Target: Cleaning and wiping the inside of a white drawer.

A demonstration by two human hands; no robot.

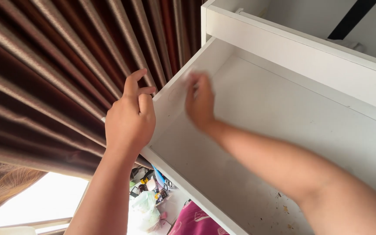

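From the head camera, a white drawer [283, 130] hangs pulled out of a white cabinet [301, 43], high up and beside a brown pleated curtain [44, 78]. The left hand [129, 119] rests on the outer face of the drawer's side wall, fingers [132, 82] loosely spread, pinching nothing. The right hand [200, 102] reaches inside against the same wall; it is blurred, so I cannot tell how its fingers lie or whether they hold anything. The drawer looks like stiff, smooth board, probably fairly light when empty, and best gripped by its side walls or front rim. Its front edge is cut off, and the clutter [151, 200] below is too small to make out.
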